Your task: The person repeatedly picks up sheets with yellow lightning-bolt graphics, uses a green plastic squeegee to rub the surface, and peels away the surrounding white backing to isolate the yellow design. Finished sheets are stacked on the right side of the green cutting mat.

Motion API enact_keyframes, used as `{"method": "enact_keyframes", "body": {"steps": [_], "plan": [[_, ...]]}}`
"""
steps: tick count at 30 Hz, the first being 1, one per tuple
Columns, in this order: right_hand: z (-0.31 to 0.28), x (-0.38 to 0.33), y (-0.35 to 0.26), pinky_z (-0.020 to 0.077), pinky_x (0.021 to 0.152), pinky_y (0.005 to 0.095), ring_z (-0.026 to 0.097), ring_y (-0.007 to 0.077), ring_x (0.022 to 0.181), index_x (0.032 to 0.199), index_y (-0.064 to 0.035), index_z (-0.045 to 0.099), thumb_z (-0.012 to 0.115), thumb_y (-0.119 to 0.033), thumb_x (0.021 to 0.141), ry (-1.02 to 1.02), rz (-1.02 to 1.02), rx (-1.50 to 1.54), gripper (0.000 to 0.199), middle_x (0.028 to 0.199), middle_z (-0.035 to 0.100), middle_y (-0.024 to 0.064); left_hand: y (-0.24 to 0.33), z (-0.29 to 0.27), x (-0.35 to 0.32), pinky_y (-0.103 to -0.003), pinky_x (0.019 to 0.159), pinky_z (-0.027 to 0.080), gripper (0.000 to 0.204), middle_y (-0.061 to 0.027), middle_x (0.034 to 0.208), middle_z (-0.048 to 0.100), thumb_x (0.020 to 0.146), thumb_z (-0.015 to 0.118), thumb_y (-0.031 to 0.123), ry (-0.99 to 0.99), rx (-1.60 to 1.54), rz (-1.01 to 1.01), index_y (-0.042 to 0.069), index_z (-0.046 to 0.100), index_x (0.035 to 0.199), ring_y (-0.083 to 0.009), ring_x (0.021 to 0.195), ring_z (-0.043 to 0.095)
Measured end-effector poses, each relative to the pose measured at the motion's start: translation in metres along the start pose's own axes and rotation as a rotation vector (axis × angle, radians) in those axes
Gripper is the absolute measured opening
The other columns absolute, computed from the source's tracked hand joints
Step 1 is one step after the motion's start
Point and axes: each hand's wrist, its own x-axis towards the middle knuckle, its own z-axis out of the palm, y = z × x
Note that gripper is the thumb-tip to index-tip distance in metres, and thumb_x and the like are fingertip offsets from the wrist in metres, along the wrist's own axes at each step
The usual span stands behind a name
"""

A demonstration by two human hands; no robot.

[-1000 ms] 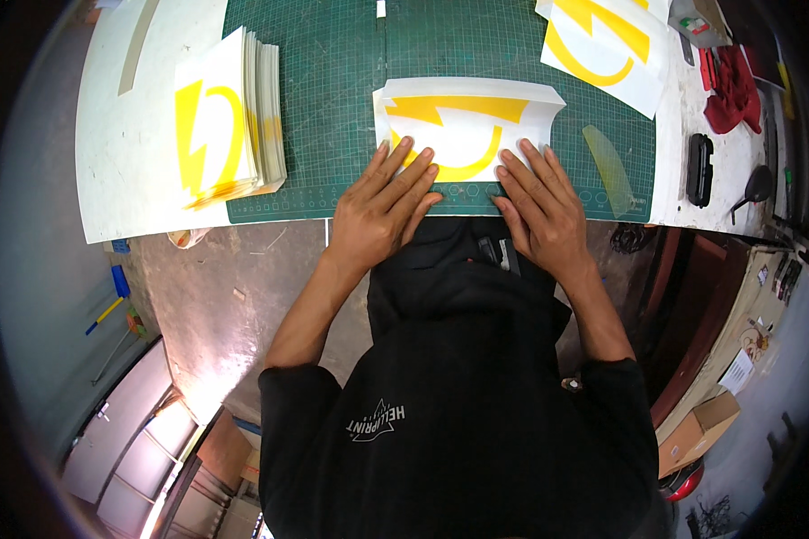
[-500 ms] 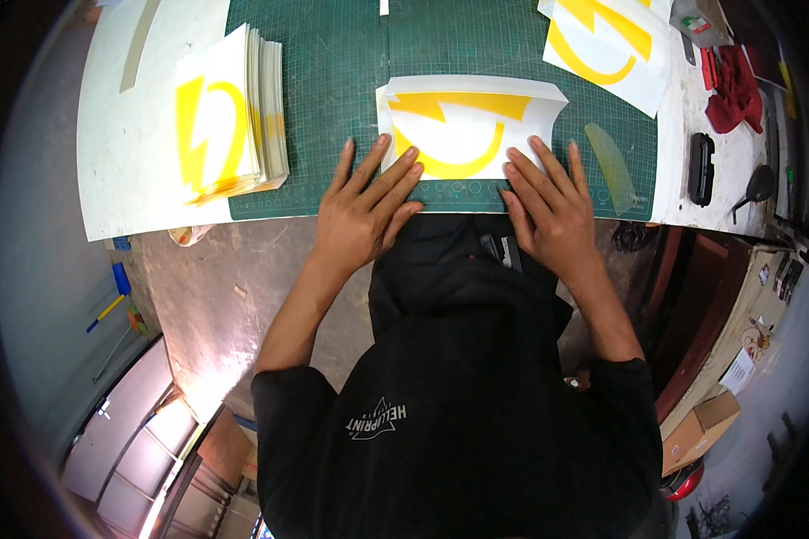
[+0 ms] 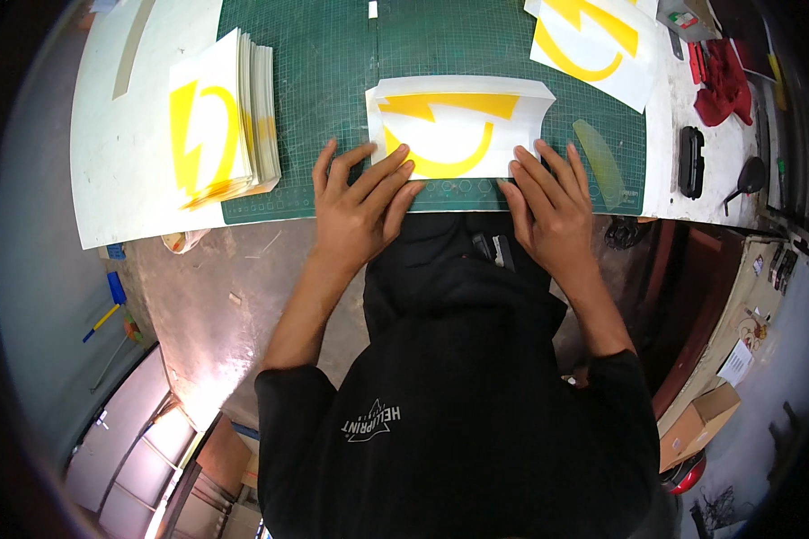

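Note:
A white sheet with a yellow printed shape (image 3: pixel 449 166) lies in front of me on the green cutting mat (image 3: pixel 324 99). Its far edge turns up in a fold and its right side curls. My left hand (image 3: pixel 358 198) rests on the near left corner, fingers spread, the index fingertip at the yellow print. At the near right corner, the fingertips of my right hand (image 3: pixel 553 193) press on the paper, its fingers stretched out. Neither hand grips anything. The underside of the sheet is hidden.
A thick stack of similar yellow-printed sheets (image 3: pixel 208 135) stands to the left. More printed sheets (image 3: pixel 593 49) lie at the far right. Beside my right hand is a translucent yellowish curved piece (image 3: pixel 600 166). A black case (image 3: pixel 691 162) and a red cloth (image 3: pixel 724 85) lie farther right.
The whole view has shifted slightly to the left. My left hand's fingers are a little more bent, and both hands remain at the sheet's near corners.

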Motion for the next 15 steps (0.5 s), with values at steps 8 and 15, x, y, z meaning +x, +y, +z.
{"method": "enact_keyframes", "body": {"steps": [8, 15], "plan": [[-0.028, 0.083, -0.010, 0.0229, 0.122, 0.0662, 0.048, 0.0409, 0.138, 0.108, -0.0069, 0.067, 0.077, -0.001, 0.075, -0.026, -0.141, 0.067, 0.035, 0.137, 0.057, 0.0135, 0.015, -0.018, 0.056, -0.061, 0.122, 0.021, 0.047, -0.0114, 0.152, 0.052, 0.077, 0.092, 0.034, -0.030, 0.041, -0.002, 0.013, 0.070, 0.114, -0.0375, 0.140, 0.045], [-0.010, 0.107, 0.016, 0.0203, 0.123, 0.0672, 0.049, 0.0348, 0.139, 0.116, -0.0048, 0.066, 0.078, -0.014, 0.075, -0.177, -0.061, 0.098, 0.043, 0.127, 0.060, 0.0147, -0.011, -0.025, 0.082, -0.066, 0.125, 0.015, 0.072, -0.0179, 0.164, 0.040, 0.082, 0.086, 0.045, -0.317, 0.006, 0.036, 0.012, 0.059, 0.141, -0.0402, 0.153, 0.033]]}}
